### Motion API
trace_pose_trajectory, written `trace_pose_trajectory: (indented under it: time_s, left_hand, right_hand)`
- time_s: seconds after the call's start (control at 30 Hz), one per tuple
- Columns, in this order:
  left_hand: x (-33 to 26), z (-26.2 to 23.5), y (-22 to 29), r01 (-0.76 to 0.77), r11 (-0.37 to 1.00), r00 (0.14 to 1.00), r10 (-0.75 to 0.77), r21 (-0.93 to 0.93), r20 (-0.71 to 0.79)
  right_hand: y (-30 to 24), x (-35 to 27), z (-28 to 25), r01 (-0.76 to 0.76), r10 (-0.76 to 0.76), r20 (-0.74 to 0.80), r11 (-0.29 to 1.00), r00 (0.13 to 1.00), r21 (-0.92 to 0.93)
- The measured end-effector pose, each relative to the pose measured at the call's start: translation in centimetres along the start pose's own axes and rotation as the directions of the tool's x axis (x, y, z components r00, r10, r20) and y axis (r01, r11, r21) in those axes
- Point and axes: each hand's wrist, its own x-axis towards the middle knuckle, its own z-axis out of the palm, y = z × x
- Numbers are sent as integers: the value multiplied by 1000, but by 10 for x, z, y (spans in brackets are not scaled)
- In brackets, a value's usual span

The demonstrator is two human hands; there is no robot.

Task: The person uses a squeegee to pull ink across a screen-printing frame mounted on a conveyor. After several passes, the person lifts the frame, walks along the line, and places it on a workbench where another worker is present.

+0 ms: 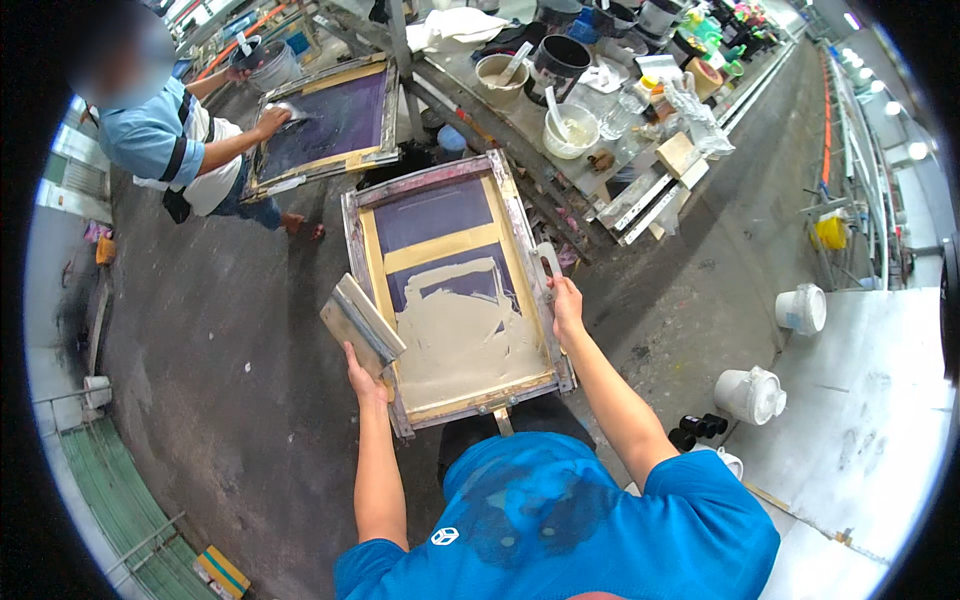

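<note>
A screen printing frame (352,238) lies before me, its purple mesh (435,215) edged and crossed with tan tape. Beige paste (465,350) covers the nearer part of the mesh in a thick, uneven layer. At the frame's left side my left hand (368,382) is closed on a wide wooden squeegee (362,322), tilted over the frame's edge; some fingers are hidden beneath it. My right hand (567,305), at the right rail, is closed round a light-grey flat tool (546,258) with a slot in it, perhaps a spatula.
A co-worker (165,140) at the far left works on another screen (330,115). Beyond my frame, a cluttered bench (480,110) carries a white tub (571,131), a black bucket (558,68) and wooden strips (640,205). White buckets (750,394) stand at the right.
</note>
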Motion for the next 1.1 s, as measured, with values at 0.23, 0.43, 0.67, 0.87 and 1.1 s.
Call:
trace_pose_trajectory:
  time_s: [0.23,0.43,0.67,0.87,1.1]
  left_hand:
    - [15,8,-23,176,984,973,-173,-6,153]
    - [47,42,13,116,991,972,-128,72,196]
    - [66,50,-3,219,976,945,-210,-6,251]
    - [39,73,26,-35,965,989,-3,261,147]
    - [14,113,46,-515,213,826,381,831,415]
  right_hand:
    - [9,37,-10,-57,58,4,998,998,-26]
    - [9,71,17,0,-3,-18,992,1000,-123]
    - [-6,90,12,42,-41,16,996,999,-77]
    - [-22,71,1,62,-56,31,961,998,-268]
    - [-37,49,23,83,-90,-10,946,996,-314]
